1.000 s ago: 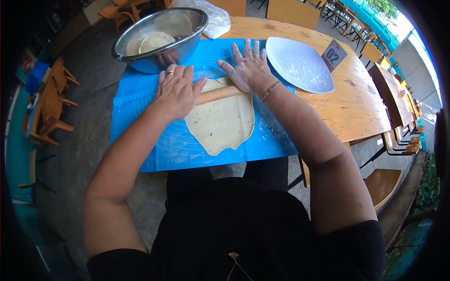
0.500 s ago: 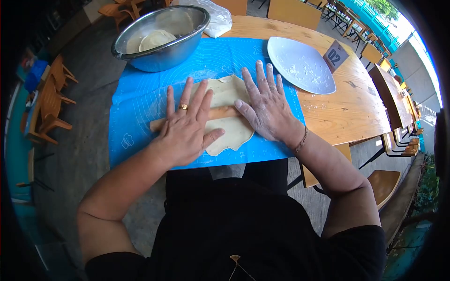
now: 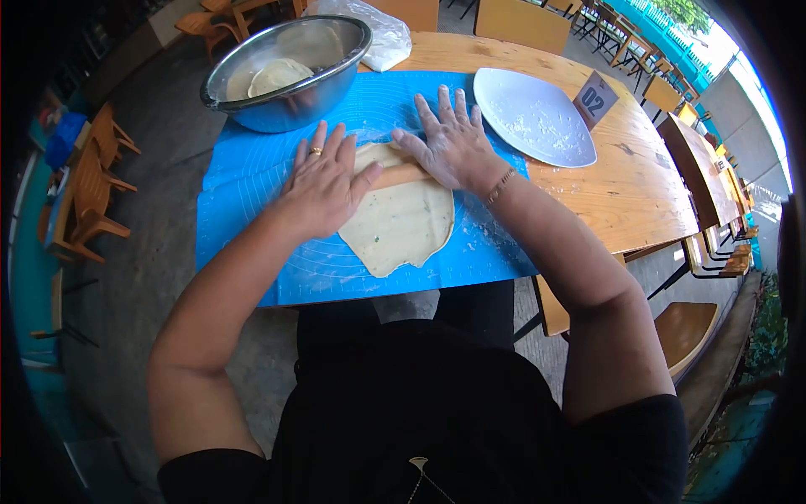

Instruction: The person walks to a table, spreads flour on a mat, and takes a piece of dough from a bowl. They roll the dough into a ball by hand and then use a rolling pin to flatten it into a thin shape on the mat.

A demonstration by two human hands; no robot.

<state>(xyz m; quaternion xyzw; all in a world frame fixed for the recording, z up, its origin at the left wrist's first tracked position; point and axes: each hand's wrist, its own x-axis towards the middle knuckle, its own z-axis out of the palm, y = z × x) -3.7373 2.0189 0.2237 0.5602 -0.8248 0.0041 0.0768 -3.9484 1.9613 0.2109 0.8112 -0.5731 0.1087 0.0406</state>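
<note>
A flattened sheet of dough (image 3: 399,227) with small green specks lies on a blue silicone mat (image 3: 239,260). Across its far part rests a wooden rolling pin (image 3: 396,175), its ends hidden under my hands. My left hand (image 3: 323,186), with a gold ring, lies with fingers stretched out over the pin's left side. Over the right side my floury right hand (image 3: 451,141) is spread flat, thumb pointing left. Neither hand is wrapped round the pin. White flour is scattered on the mat right of the dough.
A steel bowl (image 3: 290,109) holding a ball of dough (image 3: 280,77) stands at the back left, beside a clear plastic bag (image 3: 386,42) with white powder. A floury white plate (image 3: 537,122) and a number 02 sign (image 3: 594,99) sit on the wooden table (image 3: 625,189).
Both hands and the rolling pin have moved away from me, toward the far edge of the dough. More of the near dough now shows.
</note>
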